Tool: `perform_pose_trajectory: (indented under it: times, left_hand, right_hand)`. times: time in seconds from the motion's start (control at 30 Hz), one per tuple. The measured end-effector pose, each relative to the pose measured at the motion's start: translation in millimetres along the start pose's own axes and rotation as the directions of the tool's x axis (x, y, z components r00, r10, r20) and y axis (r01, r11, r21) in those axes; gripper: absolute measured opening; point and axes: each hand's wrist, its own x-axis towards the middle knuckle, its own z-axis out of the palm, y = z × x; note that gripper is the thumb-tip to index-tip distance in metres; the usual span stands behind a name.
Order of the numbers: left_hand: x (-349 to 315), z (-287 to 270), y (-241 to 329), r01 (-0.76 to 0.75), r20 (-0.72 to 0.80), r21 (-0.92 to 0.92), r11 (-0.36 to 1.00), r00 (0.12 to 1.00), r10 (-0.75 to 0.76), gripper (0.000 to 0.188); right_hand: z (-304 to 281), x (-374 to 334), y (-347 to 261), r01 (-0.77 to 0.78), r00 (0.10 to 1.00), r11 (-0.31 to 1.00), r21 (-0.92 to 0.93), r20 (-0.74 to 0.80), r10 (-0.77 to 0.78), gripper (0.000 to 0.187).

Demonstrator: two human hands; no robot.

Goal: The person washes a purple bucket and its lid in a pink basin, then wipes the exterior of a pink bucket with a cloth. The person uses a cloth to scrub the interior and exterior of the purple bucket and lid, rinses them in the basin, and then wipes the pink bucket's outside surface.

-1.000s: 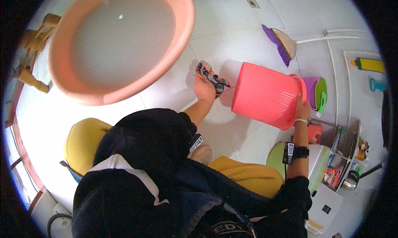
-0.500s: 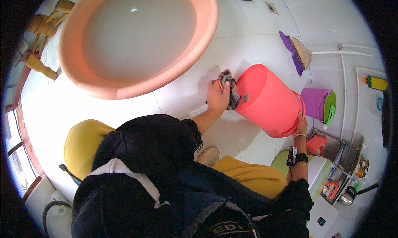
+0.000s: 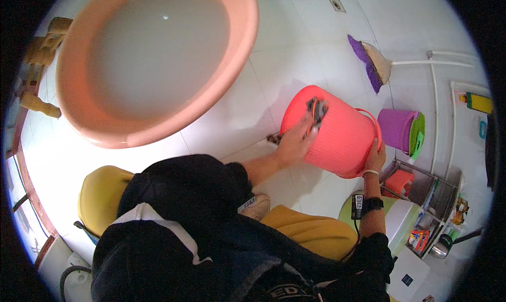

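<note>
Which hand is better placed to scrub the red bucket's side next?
Left. The left hand holds the dark scrub pad against the red bucket, while the right hand grips its rim, probably steadying it.

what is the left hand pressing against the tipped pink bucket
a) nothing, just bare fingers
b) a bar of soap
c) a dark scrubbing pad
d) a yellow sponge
c: the left hand holds a dark scrubbing pad with an orange streak against the bottom of the pink bucket, while the right hand grips the bucket at its rim side.
</note>
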Motion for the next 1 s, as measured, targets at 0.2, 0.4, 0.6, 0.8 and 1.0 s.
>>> perform_pose_trajectory:
  times: [0.2, 0.4, 0.6, 0.8, 1.0]
  left_hand:
    - [56, -7, -62, 0.190, -0.080, 0.053, 0.980, 0.979, -0.185, 0.047]
    - [-5, -13, -64, 0.375, -0.128, 0.079, 0.924, 0.923, -0.363, 0.043]
    - [-47, -3, 31, 0.388, -0.031, -0.047, 0.921, 0.921, -0.389, 0.045]
    - [-7, -2, 20, 0.024, -0.039, 0.023, 0.999, 0.999, -0.023, 0.045]
    - [43, -5, -29, 0.209, -0.176, -0.015, 0.978, 0.962, -0.208, 0.042]
  right_hand:
    - [-7, 1, -4, 0.006, 1.000, 1.000, -0.018, 0.009, -0.006, 0.047]
    - [0, 22, -2, -0.012, 1.000, 0.987, -0.158, 0.003, 0.013, 0.049]
    - [4, 34, 5, -0.017, 0.996, 0.987, -0.158, 0.089, 0.032, 0.049]
    - [-2, 21, -3, 0.030, 0.996, 0.998, 0.053, 0.080, -0.034, 0.042]
    - [-6, 5, -5, -0.006, 0.997, 0.998, 0.070, 0.072, 0.000, 0.042]
